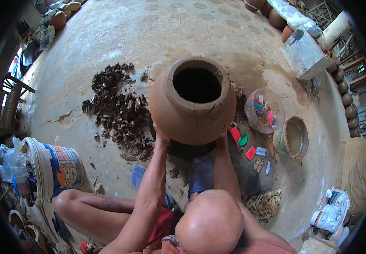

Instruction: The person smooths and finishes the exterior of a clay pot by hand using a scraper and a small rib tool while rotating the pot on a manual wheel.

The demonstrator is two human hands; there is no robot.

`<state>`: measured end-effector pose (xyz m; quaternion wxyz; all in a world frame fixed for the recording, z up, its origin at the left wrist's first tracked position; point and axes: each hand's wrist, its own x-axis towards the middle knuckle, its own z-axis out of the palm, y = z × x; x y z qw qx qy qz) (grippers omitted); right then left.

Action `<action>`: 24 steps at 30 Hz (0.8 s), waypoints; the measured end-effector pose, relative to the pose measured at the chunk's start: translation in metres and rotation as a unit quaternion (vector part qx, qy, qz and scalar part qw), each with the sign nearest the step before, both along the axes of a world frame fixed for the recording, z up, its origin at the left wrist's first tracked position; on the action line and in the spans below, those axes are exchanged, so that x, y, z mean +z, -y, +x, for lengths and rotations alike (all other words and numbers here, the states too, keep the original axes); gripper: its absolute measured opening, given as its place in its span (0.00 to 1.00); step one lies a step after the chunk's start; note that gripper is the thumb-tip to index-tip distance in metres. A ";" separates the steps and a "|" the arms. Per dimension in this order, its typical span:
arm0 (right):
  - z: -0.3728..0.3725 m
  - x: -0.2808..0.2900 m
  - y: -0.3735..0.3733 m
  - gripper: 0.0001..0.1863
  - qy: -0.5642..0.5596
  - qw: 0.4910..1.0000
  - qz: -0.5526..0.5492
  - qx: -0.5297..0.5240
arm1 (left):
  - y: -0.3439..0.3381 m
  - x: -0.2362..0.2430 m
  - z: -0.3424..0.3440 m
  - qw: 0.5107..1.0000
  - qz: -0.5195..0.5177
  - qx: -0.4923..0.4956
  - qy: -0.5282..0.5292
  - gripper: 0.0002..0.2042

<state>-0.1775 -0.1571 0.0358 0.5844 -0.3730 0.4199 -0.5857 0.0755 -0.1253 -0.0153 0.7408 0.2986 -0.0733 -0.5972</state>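
Observation:
A round, wide-bellied clay pot (pixel 191 125) is in front of me, its thick-rimmed mouth facing up and its inside dark. My left hand (pixel 161 134) presses against the pot's lower left side. On the lower right side, my right hand (pixel 222 139) holds it from the opposite flank. Both hands are closed around the pot, with most fingers hidden by its belly. Beneath it shows part of a dark round thing (pixel 187 149); whether the pot touches it I cannot tell.
Dark clay scraps (pixel 117 106) lie heaped left of the pot. To the right are a clear tub (pixel 254 120) of small tools, a bowl of murky liquid (pixel 281 139) and red, green and white plastic pieces (pixel 250 153). A large bucket (pixel 43 169) stands left, a pale block (pixel 305 53) far right.

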 end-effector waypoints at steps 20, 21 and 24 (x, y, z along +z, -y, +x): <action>-0.011 0.003 -0.010 0.45 -0.028 1.000 0.010 -0.004 | 0.007 -0.038 0.006 0.999 0.017 -0.001 -0.036 0.27; -0.017 0.001 -0.012 0.45 -0.034 0.999 0.013 -0.006 | 0.008 -0.042 0.000 0.997 0.021 -0.004 -0.073 0.27; 0.027 0.018 -0.007 0.45 0.002 1.000 0.000 0.020 | 0.009 -0.053 0.061 0.979 -0.040 0.039 0.198 0.27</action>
